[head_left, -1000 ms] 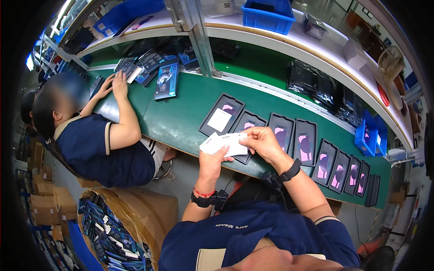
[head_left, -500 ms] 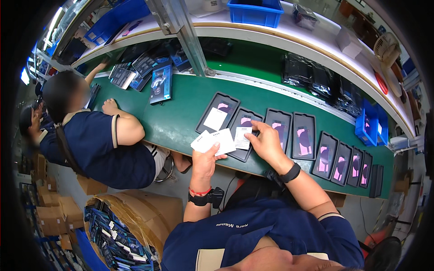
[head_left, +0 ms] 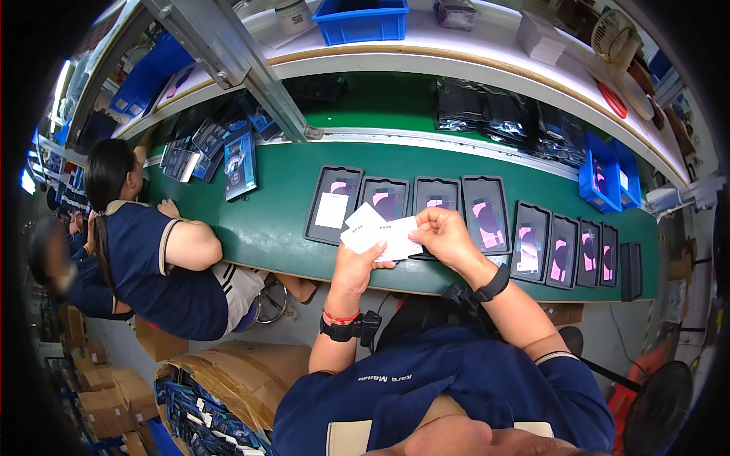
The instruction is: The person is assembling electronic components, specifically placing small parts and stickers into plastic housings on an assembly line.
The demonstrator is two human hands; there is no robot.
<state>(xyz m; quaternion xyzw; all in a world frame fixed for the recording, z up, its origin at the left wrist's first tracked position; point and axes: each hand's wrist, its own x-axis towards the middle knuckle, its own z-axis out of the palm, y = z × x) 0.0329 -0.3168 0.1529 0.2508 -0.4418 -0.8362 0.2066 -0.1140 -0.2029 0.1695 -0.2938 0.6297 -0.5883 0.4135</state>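
Two hands hold a small stack of white cards [head_left: 378, 235] over the near edge of the green tabletop [head_left: 281, 228]. The left hand [head_left: 356, 266] grips the stack from below, with fingers pressed around its bottom edge. The right hand [head_left: 447, 237] pinches the right side of the top card between thumb and fingers. The cards fan out a little at the top left corner.

Right behind the cards, a row of black trays [head_left: 487, 214] lies flat on the tabletop, side by side and almost touching. The row runs off to the right, close to the front edge. The leftmost tray [head_left: 334, 204] has a white card lying in it. The others show pink inside.

Left of the trays there is a wide bare patch of green, with room to move. Past that patch, a dark flat box [head_left: 240, 165] leans up, and more dark packs sit behind it. A co-worker in a dark blue top [head_left: 156, 258] sits at the left, with one arm on the tabletop edge.

Blue bins [head_left: 601, 178] stand at the far right, behind the trays.
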